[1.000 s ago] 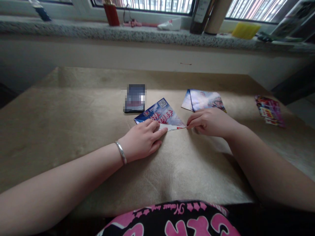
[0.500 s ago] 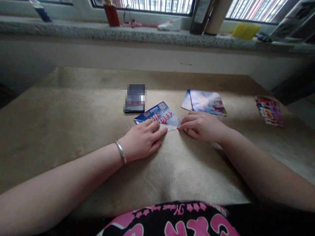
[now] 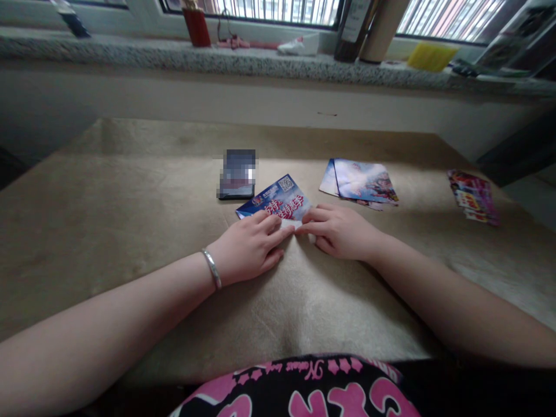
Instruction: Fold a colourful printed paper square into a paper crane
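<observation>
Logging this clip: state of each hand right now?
Left hand: open, fingers resting on the folded leaflet.
Right hand: partly curled, fingertips at the leaflet's near edge; whether pinching cannot be told.

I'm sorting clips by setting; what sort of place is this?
Probably a room in a home: a wide table stands by a window with bars outside, and the speckled sill holds odds and ends, including a red container.

Blue leaflet (image 3: pixel 284 196) (red lettering), flat, slantwise
</observation>
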{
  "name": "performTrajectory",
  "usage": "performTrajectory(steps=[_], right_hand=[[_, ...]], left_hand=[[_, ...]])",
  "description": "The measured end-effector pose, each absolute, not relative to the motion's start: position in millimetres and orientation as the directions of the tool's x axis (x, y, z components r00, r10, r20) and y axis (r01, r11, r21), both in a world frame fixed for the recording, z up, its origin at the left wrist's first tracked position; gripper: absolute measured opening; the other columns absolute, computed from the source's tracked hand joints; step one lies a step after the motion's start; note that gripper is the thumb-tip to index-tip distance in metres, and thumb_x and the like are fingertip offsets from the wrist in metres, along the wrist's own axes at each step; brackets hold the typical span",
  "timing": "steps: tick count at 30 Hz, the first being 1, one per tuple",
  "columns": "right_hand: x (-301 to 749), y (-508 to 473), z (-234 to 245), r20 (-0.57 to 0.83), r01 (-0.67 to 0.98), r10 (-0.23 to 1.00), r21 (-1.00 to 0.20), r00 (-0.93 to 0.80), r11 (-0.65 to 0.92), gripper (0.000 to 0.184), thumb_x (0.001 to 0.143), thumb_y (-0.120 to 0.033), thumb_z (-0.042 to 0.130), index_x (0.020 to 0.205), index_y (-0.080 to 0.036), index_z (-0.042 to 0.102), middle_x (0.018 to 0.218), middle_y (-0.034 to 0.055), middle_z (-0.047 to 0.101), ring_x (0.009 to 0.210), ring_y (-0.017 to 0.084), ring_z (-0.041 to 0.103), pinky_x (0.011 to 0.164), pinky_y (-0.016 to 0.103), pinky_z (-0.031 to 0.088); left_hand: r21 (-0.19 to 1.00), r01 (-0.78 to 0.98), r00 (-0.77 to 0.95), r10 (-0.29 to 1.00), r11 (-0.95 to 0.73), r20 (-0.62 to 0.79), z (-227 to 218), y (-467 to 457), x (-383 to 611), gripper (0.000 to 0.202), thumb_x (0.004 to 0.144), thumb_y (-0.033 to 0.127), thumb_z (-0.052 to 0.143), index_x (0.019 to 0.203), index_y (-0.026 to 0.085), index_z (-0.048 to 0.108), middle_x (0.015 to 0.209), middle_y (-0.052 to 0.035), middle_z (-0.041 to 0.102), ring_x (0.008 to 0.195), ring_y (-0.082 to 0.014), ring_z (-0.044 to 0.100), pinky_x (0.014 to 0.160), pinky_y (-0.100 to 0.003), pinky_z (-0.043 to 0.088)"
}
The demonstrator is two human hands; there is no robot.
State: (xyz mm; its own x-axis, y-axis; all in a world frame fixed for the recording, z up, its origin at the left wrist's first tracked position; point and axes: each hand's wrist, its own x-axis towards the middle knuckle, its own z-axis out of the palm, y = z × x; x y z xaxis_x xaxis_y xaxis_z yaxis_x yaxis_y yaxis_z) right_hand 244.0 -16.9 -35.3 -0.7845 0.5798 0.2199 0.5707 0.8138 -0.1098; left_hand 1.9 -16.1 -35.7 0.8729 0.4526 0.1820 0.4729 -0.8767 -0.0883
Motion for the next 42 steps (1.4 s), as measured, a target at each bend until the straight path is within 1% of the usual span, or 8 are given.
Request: performTrajectory(steps=[5,9,19,24,28,37,42], right_hand=[[242.0,-17.5,-37.9,0.228,0.578,0.587,-0.111,-0.777,0.808,0.036,0.077,-0.011,0.049,0.107,-0.020,0.067,0.101,0.0081,0.064,0.088,0.020,0.054,0.076,0.032,0.045],[242.1,-17.1,-38.4,0.226,0.575,0.580,-0.093,-0.782,0.813,0.035,0.078,-0.012,0.049,0.107,-0.021,0.067,0.103,0.0076,0.064,0.088,0.020,0.053,0.076,0.032,0.044],[239.8,-17.7,-38.1,0.229,0.585,0.584,-0.067,-0.779,0.808,0.034,0.079,-0.012,0.049,0.105,-0.022,0.067,0.100,0.0066,0.065,0.087,0.019,0.053,0.073,0.030,0.042],[240.0,-18.1,-37.7,0.213,0.590,0.589,-0.068,-0.779,0.805,0.035,0.078,-0.012,0.049,0.107,-0.023,0.067,0.102,0.0060,0.065,0.087,0.019,0.053,0.073,0.030,0.042],[241.2,-18.7,-37.4,0.215,0.592,0.593,-0.079,-0.776,0.802,0.036,0.077,-0.010,0.050,0.106,-0.023,0.068,0.103,0.0060,0.065,0.086,0.019,0.054,0.071,0.029,0.041],[243.5,-19.3,-39.6,0.216,0.589,0.591,-0.081,-0.777,0.804,0.038,0.077,-0.010,0.049,0.107,-0.024,0.068,0.102,0.0052,0.066,0.086,0.018,0.054,0.070,0.029,0.040],[245.4,-19.8,-40.4,0.222,0.585,0.587,-0.085,-0.778,0.807,0.037,0.078,-0.010,0.048,0.106,-0.024,0.068,0.101,0.0053,0.065,0.087,0.018,0.054,0.070,0.029,0.040]], left_hand=[[-0.060,0.463,0.873,0.444,-0.884,0.203,-37.2,-13.4,-0.2,0.036,0.092,0.033,0.044,0.122,0.016,0.055,0.112,-0.0112,0.057,0.102,-0.0243,0.049,0.093,-0.038,0.042],[-0.029,0.459,0.874,0.446,-0.888,0.192,-37.3,-12.2,-0.2,0.036,0.091,0.033,0.045,0.123,0.020,0.055,0.118,-0.0112,0.054,0.107,-0.0252,0.047,0.096,-0.039,0.040],[0.000,0.479,0.868,0.474,-0.878,0.147,-39.2,-9.7,2.1,0.038,0.089,0.033,0.046,0.123,0.020,0.053,0.118,-0.0113,0.051,0.109,-0.0277,0.042,0.099,-0.043,0.038],[0.021,0.481,0.866,0.479,-0.876,0.141,-38.0,-9.0,3.1,0.035,0.088,0.031,0.047,0.120,0.019,0.054,0.114,-0.0102,0.052,0.107,-0.0261,0.044,0.099,-0.043,0.039],[0.034,0.453,0.881,0.453,-0.891,0.134,-35.7,-6.4,0.0,0.029,0.087,0.028,0.047,0.113,0.019,0.057,0.114,-0.0102,0.052,0.106,-0.0251,0.045,0.099,-0.043,0.039],[0.076,0.407,0.904,0.414,-0.910,0.111,-32.5,-1.1,-7.6,0.027,0.088,0.022,0.045,0.112,0.018,0.059,0.115,-0.0099,0.055,0.106,-0.0233,0.049,0.099,-0.042,0.041],[0.114,0.362,0.922,0.373,-0.925,0.104,-28.2,3.3,-9.9,0.025,0.087,0.017,0.045,0.109,0.019,0.059,0.115,-0.0080,0.058,0.107,-0.0216,0.051,0.098,-0.039,0.043]])
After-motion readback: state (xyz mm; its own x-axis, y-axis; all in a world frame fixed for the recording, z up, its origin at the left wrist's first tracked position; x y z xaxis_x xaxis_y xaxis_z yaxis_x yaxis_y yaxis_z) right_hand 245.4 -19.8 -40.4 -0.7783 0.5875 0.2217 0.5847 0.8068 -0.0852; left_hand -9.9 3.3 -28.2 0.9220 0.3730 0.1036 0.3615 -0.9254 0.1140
